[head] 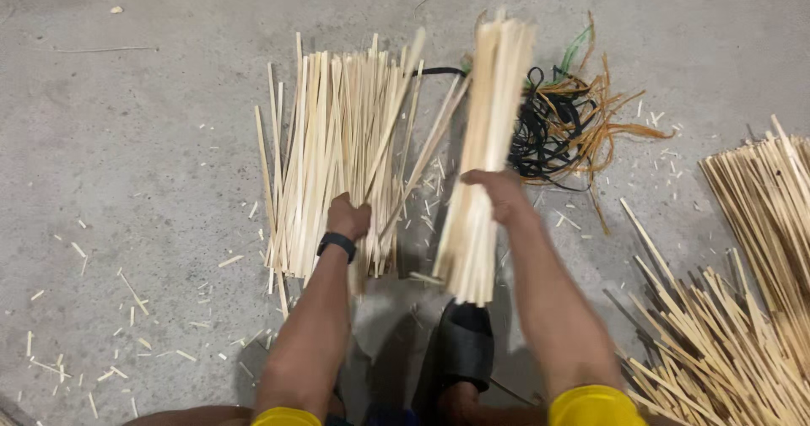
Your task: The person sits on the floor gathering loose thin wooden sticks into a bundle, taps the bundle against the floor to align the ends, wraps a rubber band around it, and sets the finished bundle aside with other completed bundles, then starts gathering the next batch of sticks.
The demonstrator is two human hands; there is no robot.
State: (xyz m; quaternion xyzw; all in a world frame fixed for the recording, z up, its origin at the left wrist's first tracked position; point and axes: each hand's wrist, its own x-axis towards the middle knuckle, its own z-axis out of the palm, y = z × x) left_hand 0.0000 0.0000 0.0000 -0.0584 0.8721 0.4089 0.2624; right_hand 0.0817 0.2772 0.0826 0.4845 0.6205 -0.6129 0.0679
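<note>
My right hand (pixel 498 195) grips a tight bundle of pale bamboo sticks (pixel 484 148), held lifted and nearly upright in view. My left hand (pixel 348 218), with a black wristband, rests on a fanned-out pile of the same pale sticks (pixel 333 152) lying on the grey concrete floor; its fingers are closed among the sticks. A few loose sticks slant between the pile and the bundle.
A tangle of black, orange and green straps (pixel 567 122) lies behind the bundle. Large heaps of bamboo sticks (pixel 742 308) fill the right side. My black sandal (pixel 462 346) is below the bundle. Splinters and chips (pixel 126 308) litter the floor at left.
</note>
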